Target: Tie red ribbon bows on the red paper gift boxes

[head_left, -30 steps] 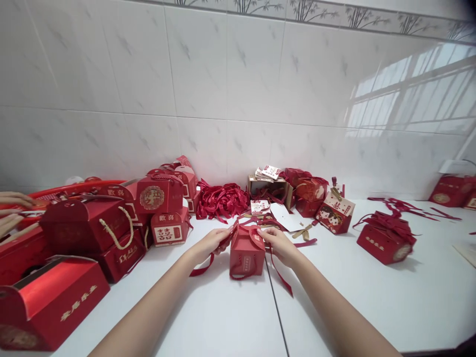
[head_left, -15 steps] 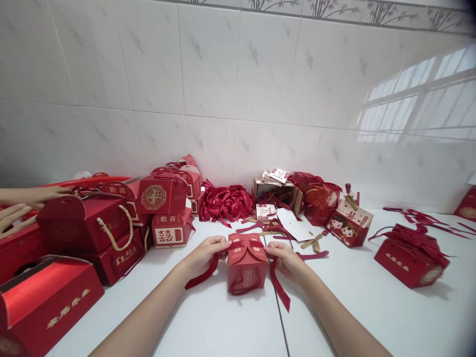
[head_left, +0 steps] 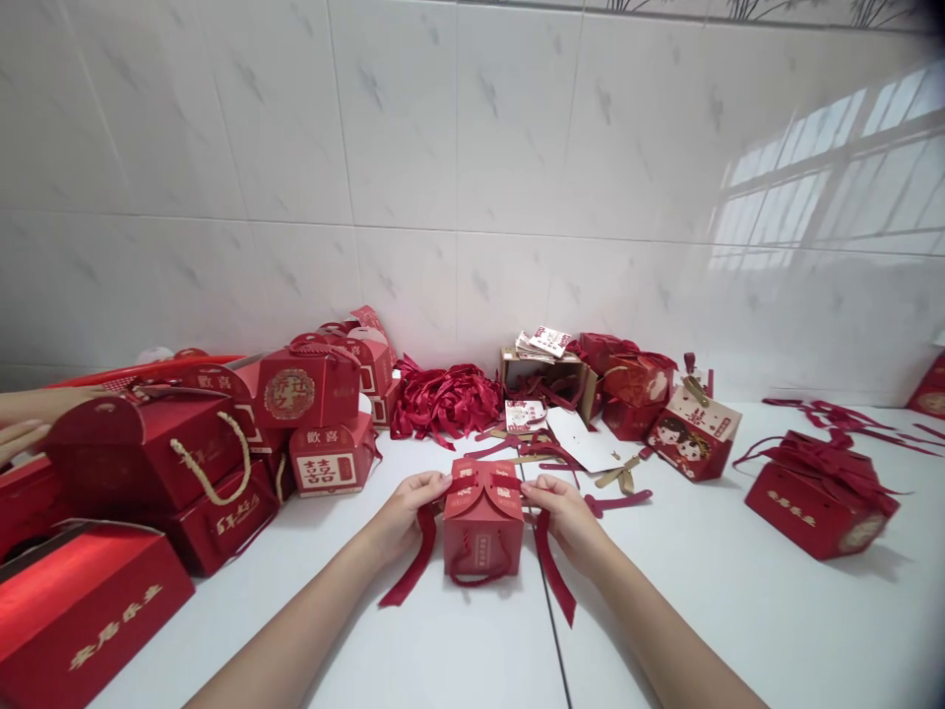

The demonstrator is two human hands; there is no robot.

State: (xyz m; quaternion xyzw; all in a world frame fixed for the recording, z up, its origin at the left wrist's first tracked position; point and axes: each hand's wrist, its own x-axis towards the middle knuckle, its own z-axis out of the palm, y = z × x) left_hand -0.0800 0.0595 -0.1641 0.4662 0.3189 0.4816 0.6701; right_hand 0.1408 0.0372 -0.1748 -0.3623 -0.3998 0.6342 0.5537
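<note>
Hands [head_left: 408, 507] flank box [head_left: 482, 522]; ribbon heap [head_left: 447, 402] behind.

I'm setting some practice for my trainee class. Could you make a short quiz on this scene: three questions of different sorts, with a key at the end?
1. Multiple choice. Beside the middle box, what does the left hand pinch?
A) the rope handle
B) the ribbon
C) scissors

2. True or false? From the wearer's view, the cartoon box stands to the left of the bow-topped box.

3. Short answer. What lies on top of the open box at the back?

Key: 1. B; 2. True; 3. Cards.
</note>
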